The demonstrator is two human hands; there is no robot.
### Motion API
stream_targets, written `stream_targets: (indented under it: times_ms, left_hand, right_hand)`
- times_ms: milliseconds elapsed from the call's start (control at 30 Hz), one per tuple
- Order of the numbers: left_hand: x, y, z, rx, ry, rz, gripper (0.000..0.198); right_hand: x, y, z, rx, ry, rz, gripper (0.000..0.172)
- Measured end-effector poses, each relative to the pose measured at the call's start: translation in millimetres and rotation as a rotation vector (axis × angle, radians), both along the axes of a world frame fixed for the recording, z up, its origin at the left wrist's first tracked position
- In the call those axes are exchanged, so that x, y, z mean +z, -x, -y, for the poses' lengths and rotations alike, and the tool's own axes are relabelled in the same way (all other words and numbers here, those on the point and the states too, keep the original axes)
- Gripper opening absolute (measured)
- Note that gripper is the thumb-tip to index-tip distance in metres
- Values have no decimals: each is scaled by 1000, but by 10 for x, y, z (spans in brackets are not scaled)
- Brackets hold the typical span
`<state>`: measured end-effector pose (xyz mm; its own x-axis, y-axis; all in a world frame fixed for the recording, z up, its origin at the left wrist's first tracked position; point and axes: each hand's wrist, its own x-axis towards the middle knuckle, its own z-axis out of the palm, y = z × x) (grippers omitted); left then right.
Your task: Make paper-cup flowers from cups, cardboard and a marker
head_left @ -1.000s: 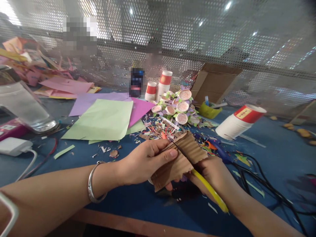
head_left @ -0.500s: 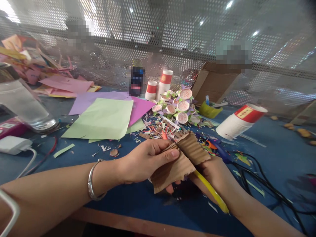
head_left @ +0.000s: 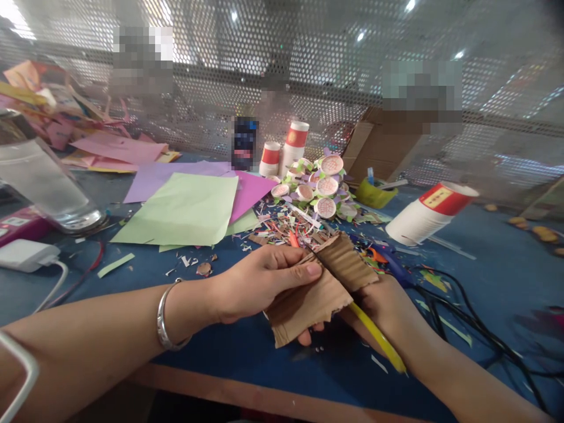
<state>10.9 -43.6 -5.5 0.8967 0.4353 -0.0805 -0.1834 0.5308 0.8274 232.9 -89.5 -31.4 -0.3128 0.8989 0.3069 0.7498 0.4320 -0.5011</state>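
A piece of brown corrugated cardboard [head_left: 304, 308] is pinched in my left hand [head_left: 259, 282], thumb on top and fingers underneath. A slit splits it from a second flap [head_left: 348, 261] on the right, and a thin dark blade shows between the two parts. My right hand [head_left: 379, 317], mostly behind the cardboard, is closed on yellow-handled scissors [head_left: 379, 341]; one yellow handle sticks out toward me. Paper and cardboard scraps [head_left: 282, 226] lie just beyond my hands.
Green paper sheets [head_left: 185, 205] lie left of centre. Behind the scraps stands a pile of small paper-cup flowers [head_left: 326, 187]. A stack of paper cups [head_left: 427, 214] leans at right, near black cables [head_left: 462, 317]. A glass of water [head_left: 53, 188] stands left.
The cardboard has shifted very slightly, and the slit between its two parts looks much the same. Both hands keep their hold.
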Motion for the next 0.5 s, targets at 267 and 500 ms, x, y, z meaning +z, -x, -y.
stream_targets:
  times_ms: [267, 500]
  left_hand:
    - [46, 34, -70, -52, 18, -34, 26]
    - [79, 73, -94, -54, -13, -64, 29]
  right_hand:
    - [-114, -73, -9, 19, -80, 14, 17]
    - [9, 24, 22, 5, -45, 7, 26]
